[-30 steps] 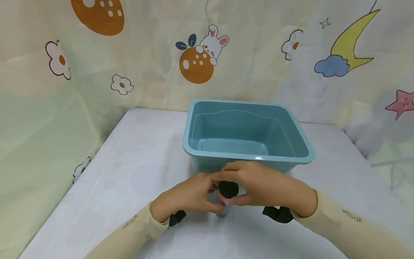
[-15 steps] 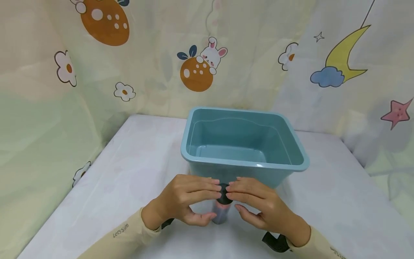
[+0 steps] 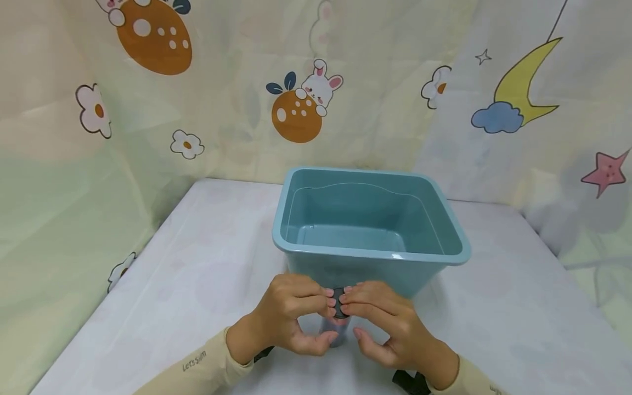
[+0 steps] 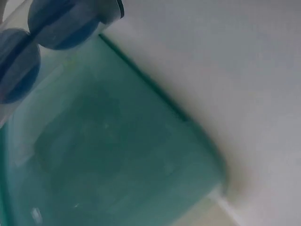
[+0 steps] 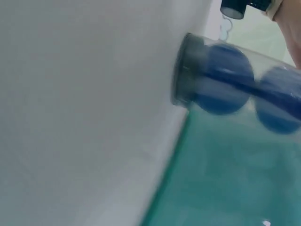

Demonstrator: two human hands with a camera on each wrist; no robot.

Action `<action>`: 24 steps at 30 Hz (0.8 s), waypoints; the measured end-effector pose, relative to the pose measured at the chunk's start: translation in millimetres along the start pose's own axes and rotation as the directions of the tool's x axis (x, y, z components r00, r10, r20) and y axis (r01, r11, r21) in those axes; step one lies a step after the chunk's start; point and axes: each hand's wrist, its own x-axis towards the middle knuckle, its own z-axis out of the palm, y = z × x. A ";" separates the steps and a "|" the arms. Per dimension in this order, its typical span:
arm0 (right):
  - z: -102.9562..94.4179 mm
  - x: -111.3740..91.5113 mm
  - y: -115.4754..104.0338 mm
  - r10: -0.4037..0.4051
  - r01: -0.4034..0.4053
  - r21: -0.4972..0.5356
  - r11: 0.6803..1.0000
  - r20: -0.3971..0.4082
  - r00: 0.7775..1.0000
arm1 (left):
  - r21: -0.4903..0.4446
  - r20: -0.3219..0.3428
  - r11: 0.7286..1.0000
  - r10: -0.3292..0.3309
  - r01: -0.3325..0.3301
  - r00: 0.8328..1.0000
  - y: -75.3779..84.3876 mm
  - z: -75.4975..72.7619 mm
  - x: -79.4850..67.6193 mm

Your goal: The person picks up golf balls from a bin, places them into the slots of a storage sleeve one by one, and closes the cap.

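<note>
A clear tube with a dark round cap is between the two hands, in front of the basin. Below its cap shows a reddish band. Blue balls fill the tube in the left wrist view. In the right wrist view its dark end piece is visible. My left hand bends its fingertips onto the cap's left side, thumb low by the tube. From the right, my right hand curls its fingertips over the cap, thumb a little apart from the tube. Whether the tube touches the table cannot be told.
Just beyond the hands stands a blue-green plastic basin with nothing visible inside. White cloth covers the table. A printed curtain hangs behind and at the sides.
The right hand was reaching over beside the left hand a second ago; it has drawn back right and down. Both hands' fingertips now meet at the cap, which has come slightly nearer.
</note>
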 end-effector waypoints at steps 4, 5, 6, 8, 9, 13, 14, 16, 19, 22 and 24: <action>2.6 -1.6 0.6 0.011 -0.011 -0.001 1.000 -0.013 1.000 | -0.003 0.005 0.999 -0.053 0.053 0.999 1.9 2.6 -1.5; 2.8 -2.1 1.3 0.013 -0.013 -0.001 1.000 -0.017 1.000 | -0.003 0.009 0.998 -0.059 0.059 0.998 1.4 2.8 -1.6; 2.9 -2.6 1.8 0.015 -0.016 -0.005 1.000 -0.019 1.000 | -0.003 0.015 0.998 -0.062 0.062 0.998 0.7 3.0 -1.6; 2.4 -3.8 2.5 0.015 -0.015 -0.028 1.000 -0.016 1.000 | -0.001 0.030 0.998 -0.062 0.062 0.998 -1.5 3.0 -1.5; 1.8 -4.6 2.5 0.015 -0.016 -0.047 0.999 -0.008 1.000 | -0.001 0.037 0.998 -0.060 0.060 0.998 -2.7 3.0 -1.5; -1.2 -7.3 1.7 0.024 -0.015 -0.146 0.989 0.064 0.998 | 0.008 0.065 0.998 -0.067 0.067 0.996 -8.0 2.5 -0.8; -1.9 -8.3 0.1 0.033 -0.017 -0.169 0.985 0.088 0.996 | 0.011 0.073 0.997 -0.075 0.075 0.994 -7.6 2.3 -1.0; -3.0 -10.0 -2.3 0.048 -0.021 -0.202 0.979 0.129 0.991 | 0.004 0.097 0.995 -0.097 0.097 0.991 -6.6 1.0 -1.0; -5.7 -11.4 -3.6 0.083 -0.047 -0.234 0.971 0.146 0.986 | -0.002 0.129 0.992 -0.127 0.128 0.983 -6.2 -4.1 0.6; -14.0 -8.6 -3.7 0.132 -0.103 -0.248 0.963 0.102 0.986 | 0.017 0.094 0.993 -0.114 0.113 0.989 -11.9 -15.5 3.4; -26.0 -4.1 -2.9 0.148 -0.130 -0.259 0.957 0.053 0.988 | 0.063 0.027 0.993 -0.103 0.101 0.994 -19.3 -27.4 4.3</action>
